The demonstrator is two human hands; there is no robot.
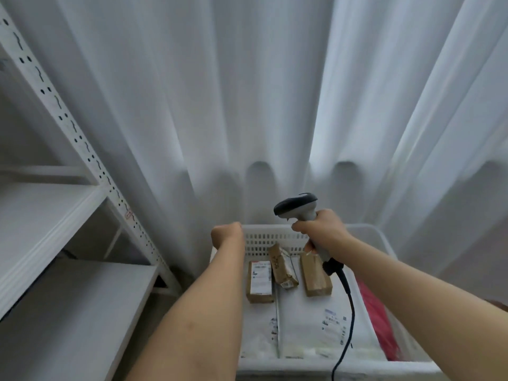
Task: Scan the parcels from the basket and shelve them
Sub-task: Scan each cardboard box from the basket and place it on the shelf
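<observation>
Now the white basket (275, 237) sits low at the right of the shelf (55, 215), holding three brown parcels (259, 280), white mailers and a red bag. Right hand (320, 229) grips the scanner (298, 206) above them; left hand (226, 233) hangs curled, holding nothing. Best lift one parcel label-up, then aim squarely.

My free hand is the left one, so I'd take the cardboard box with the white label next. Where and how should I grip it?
Probably grip the labelled cardboard box across its two long sides, coming straight down from above with the left hand. It lies flat, label up, leftmost of three boxes in the basket, with a narrow gap to the middle box. That keeps the label uncovered for the scanner gripped by the right hand.
</observation>
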